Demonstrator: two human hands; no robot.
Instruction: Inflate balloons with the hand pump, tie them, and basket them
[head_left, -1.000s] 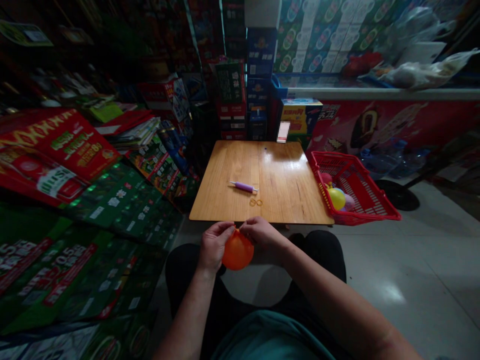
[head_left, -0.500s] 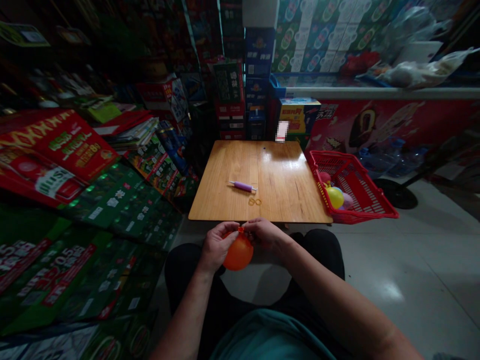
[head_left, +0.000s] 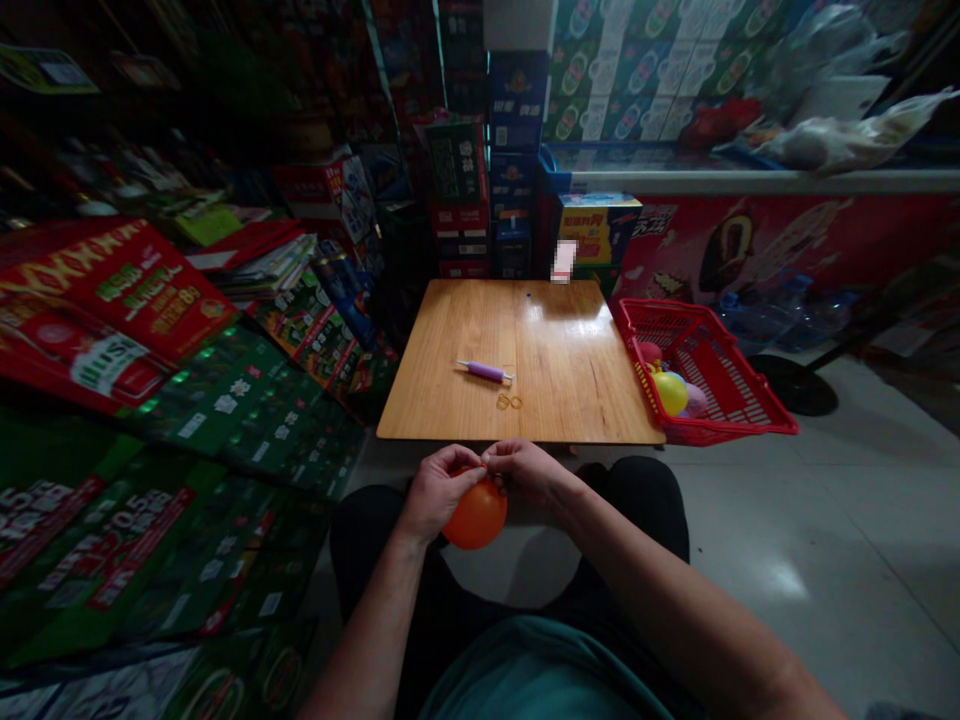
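Observation:
An inflated orange balloon (head_left: 476, 517) hangs over my lap, just in front of the table's near edge. My left hand (head_left: 439, 490) is closed, pinching the balloon at its neck. Fingers of my right hand (head_left: 525, 470) press together at the same neck from the other side; whether a rubber band is between them is too small to tell. On the wooden table (head_left: 450, 320) lies a purple balloon pump (head_left: 485, 372) with a white nozzle. Several yellowish rubber bands (head_left: 509, 402) rest close to it, nearer to me.
A red shopping basket (head_left: 731, 375) on the table's right holds several balloons, among them a yellow balloon (head_left: 670, 394). Green beer cartons (head_left: 225, 400) are stacked along the left. A red-fronted freezer (head_left: 697, 240) stands behind, with water bottles (head_left: 787, 305) on the floor before it.
The fingers of both hands have closed in over the balloon's neck, hiding its orange rim. The balloon sits slightly lower. The pump and rubber bands have not moved.

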